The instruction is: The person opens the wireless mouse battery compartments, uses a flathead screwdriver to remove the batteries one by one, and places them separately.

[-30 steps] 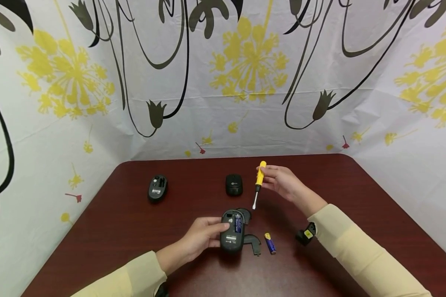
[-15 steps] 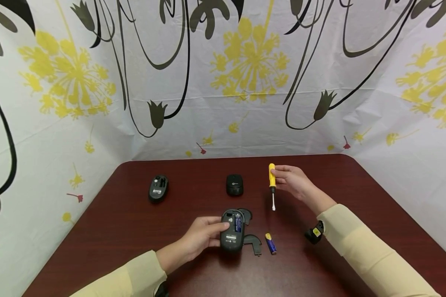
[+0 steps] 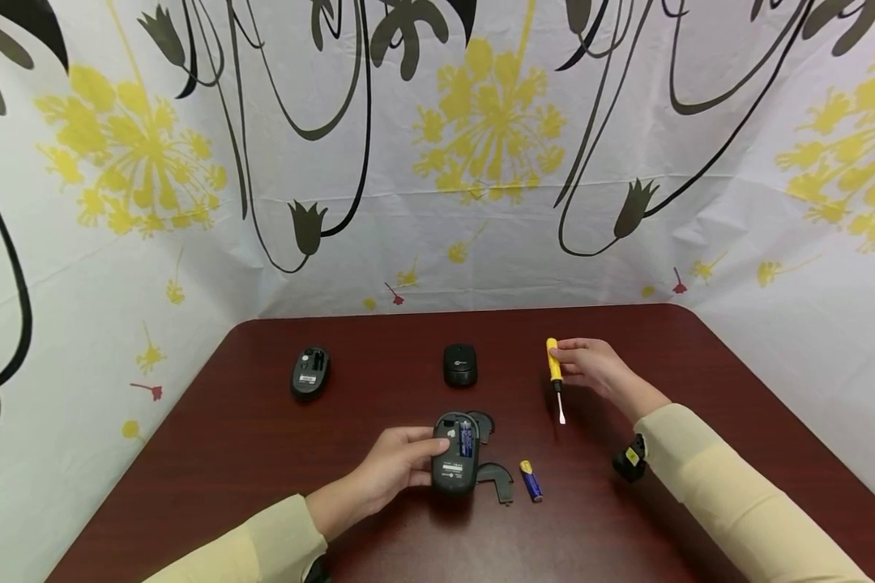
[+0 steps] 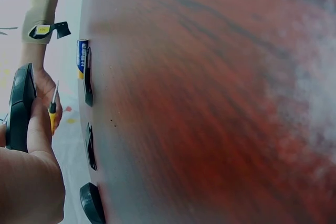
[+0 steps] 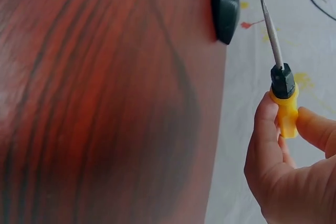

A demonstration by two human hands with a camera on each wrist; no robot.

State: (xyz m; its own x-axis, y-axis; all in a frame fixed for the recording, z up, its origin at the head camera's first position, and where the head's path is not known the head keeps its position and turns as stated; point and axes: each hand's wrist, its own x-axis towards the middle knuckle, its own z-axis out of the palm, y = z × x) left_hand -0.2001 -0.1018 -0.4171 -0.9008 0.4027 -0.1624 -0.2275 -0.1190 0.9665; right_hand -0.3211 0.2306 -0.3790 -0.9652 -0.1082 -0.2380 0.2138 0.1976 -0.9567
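Note:
My left hand [image 3: 390,465] grips a black computer mouse [image 3: 452,479] by its left side, underside facing me, thumb on top. A blue battery [image 3: 467,440] lies in the mouse's uncovered compartment. To the right, my right hand [image 3: 598,366] pinches a screwdriver [image 3: 554,363] by its yellow handle, metal tip pointing down toward me. In the right wrist view the thumb and fingers close on the screwdriver handle [image 5: 288,119]. Just right of the held mouse lie a curved dark cover [image 3: 497,479] and another dark cover piece [image 3: 484,423]. A blue-and-yellow battery [image 3: 531,481] rests beside them.
Behind the held mouse, a small black mouse [image 3: 460,364] sits upright on the dark red table [image 3: 379,356]. Another mouse [image 3: 310,372] lies underside up at the back left. A patterned cloth [image 3: 481,243] hangs behind the table.
My right hand has moved to the right with the screwdriver, then slightly toward me, its tip now tilted to the right. The left hand and its mouse stay in place.

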